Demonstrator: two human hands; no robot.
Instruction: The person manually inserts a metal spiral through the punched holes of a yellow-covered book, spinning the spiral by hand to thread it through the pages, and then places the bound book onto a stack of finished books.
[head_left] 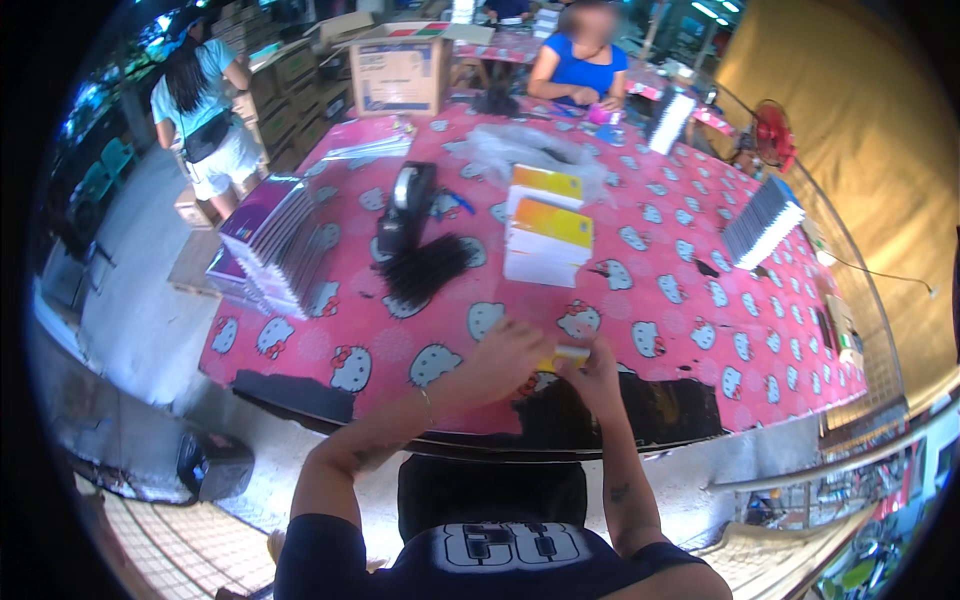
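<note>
Together, two hands (512, 352) (594, 376) at one yellow item (566, 357), two yellow-topped stacks (547, 184) (550, 230)

Piece (572, 352): small, blurred, kind unclear.
White part (575, 352): on top, toward the right.
Yellow part (547, 365): lower, toward the left.
Place: in right hand (594, 372), left hand (512, 350) close beside.

dark shirt (480, 572): large white numerals | cardboard box (398, 78): blue printed lettering, too small to read
</note>
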